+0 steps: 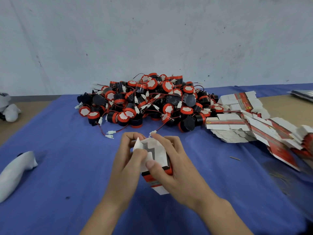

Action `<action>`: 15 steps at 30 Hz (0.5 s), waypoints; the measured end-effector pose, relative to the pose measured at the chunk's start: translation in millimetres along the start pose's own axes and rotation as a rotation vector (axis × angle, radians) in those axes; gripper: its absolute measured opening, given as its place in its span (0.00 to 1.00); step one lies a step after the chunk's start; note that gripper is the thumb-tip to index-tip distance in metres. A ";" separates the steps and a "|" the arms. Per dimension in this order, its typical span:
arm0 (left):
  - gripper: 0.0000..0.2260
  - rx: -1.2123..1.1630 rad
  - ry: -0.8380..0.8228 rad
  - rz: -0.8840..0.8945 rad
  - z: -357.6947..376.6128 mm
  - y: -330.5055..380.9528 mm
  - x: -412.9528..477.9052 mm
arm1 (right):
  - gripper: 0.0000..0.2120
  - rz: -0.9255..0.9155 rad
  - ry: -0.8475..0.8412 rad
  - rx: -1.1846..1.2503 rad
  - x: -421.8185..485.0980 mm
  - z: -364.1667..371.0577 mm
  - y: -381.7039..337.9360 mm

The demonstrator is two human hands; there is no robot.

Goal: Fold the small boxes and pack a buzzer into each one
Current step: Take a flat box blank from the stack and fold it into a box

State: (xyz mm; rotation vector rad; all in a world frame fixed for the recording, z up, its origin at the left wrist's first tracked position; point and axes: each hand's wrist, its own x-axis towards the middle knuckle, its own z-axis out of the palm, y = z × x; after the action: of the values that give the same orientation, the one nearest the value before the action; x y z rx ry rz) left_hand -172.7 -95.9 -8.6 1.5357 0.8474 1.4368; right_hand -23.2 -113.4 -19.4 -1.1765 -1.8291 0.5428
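A small white and red cardboard box [155, 153] is held over the blue cloth between both hands, its end flaps partly open. My left hand [128, 160] pinches a white flap at the box's left side. My right hand [171, 160] grips the box from the right, thumb pressed on its near face. A big heap of black and red buzzers [145, 100] with red wires and white plugs lies just beyond. Whether a buzzer is inside the box is hidden.
A sprawling stack of flat unfolded boxes [245, 126] lies to the right of the heap. A white cloth bundle [15, 170] lies at the left on the blue cloth [67, 150]. More white cloth [10, 111] sits at the far left. The wall stands behind.
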 end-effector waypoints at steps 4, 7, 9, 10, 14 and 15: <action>0.07 0.023 0.022 0.054 2.3 4.8 -1.3 | 0.23 -0.008 0.044 0.053 2.3 0.0 -1.3; 0.08 0.023 0.040 0.071 3.4 6.2 -2.0 | 0.20 -0.016 0.067 0.060 2.9 1.0 -3.0; 0.08 0.025 0.048 0.083 4.6 6.3 -2.2 | 0.17 -0.013 0.078 0.051 3.1 1.3 -3.8; 0.08 0.027 0.055 0.086 5.7 6.7 -2.0 | 0.16 -0.015 0.086 0.051 3.3 1.3 -3.8; 0.10 0.027 0.050 0.031 5.8 4.5 -0.4 | 0.15 -0.042 0.126 0.014 3.1 1.1 -2.8; 0.13 0.023 0.024 -0.002 5.2 2.7 -0.2 | 0.15 -0.050 0.146 -0.001 2.8 0.5 -2.1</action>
State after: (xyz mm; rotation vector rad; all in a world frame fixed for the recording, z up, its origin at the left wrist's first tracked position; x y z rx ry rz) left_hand -167.8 -97.8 -6.2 1.5377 0.8822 1.4510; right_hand -25.2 -111.8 -16.9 -1.1379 -1.7292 0.4171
